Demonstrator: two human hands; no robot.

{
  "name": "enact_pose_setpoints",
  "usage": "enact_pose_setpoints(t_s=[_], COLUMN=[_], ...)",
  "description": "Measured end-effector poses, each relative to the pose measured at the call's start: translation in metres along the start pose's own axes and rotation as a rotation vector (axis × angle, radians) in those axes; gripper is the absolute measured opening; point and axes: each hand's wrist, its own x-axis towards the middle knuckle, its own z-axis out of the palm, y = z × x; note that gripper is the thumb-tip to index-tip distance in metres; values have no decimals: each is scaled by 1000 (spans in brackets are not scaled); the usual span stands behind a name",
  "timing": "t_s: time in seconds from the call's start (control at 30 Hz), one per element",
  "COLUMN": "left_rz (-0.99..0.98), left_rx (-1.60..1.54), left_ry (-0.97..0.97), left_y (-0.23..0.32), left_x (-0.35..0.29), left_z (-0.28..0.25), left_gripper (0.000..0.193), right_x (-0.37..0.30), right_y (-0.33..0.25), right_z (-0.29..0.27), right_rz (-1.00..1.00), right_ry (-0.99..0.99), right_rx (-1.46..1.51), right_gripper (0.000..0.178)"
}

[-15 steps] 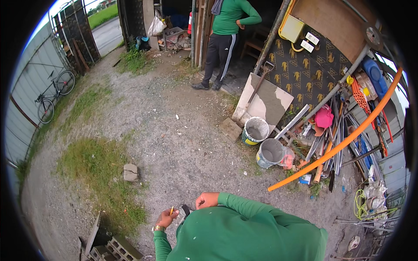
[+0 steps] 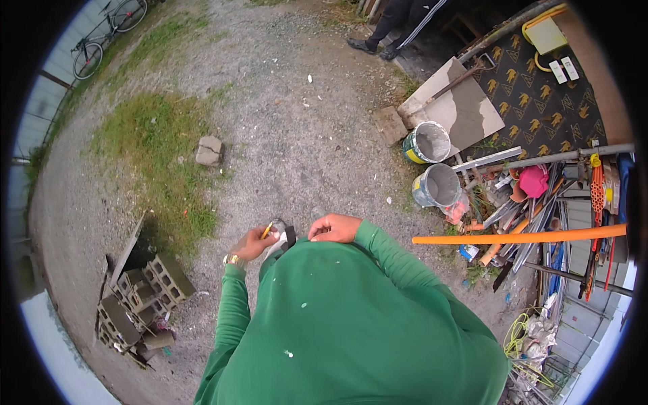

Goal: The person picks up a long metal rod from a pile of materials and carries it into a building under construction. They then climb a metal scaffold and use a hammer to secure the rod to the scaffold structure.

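My left hand (image 2: 252, 244), with a metal watch (image 2: 233, 260) at its wrist, is closed with a thin yellow pencil (image 2: 268, 230) sticking out between thumb and fingers. Right beside it is a black and pale object (image 2: 288, 237), partly covered by my green shirt (image 2: 351, 310); its kind I cannot make out. Farther right, my right hand (image 2: 335, 228) is curled at the shirt's edge, fingertips pointing down. Whatever it pinches, if anything, is hidden.
An orange pipe (image 2: 520, 236) stretches along the right, above piled pipes and scrap. Two buckets (image 2: 430, 142) stand by a leaning board (image 2: 466, 108). Hollow blocks (image 2: 145, 290) lie at lower left, a cracked block (image 2: 209, 150) on the grass. A person's legs (image 2: 398, 27) show at top.
The view has tilted downward, so my hands appear higher and more of my shirt shows. The pencil stays in my left hand; my right hand remains by the shirt's edge.
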Motion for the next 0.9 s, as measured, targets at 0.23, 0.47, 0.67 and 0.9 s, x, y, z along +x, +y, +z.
enact_pose_setpoints(t_s=[0.23, 0.47, 0.67, 0.9], left_rz=[61, 185, 255, 264], left_rx=[69, 141, 210, 149], left_ry=[-194, -199, -169, -172], left_y=[63, 64, 56, 43], left_x=[-18, -23, -19, -20], left_z=[4, 15, 10, 5], left_gripper=[74, 96, 106, 111], right_x=[-27, -48, -44, -35], right_y=[-40, -111, -129, -118], right_z=[1, 15, 15, 20], right_rz=[141, -80, -15, -138], right_ry=[31, -43, -121, -89], right_rx=[-163, -681, -701, -705], right_gripper=[41, 33, 27, 26])
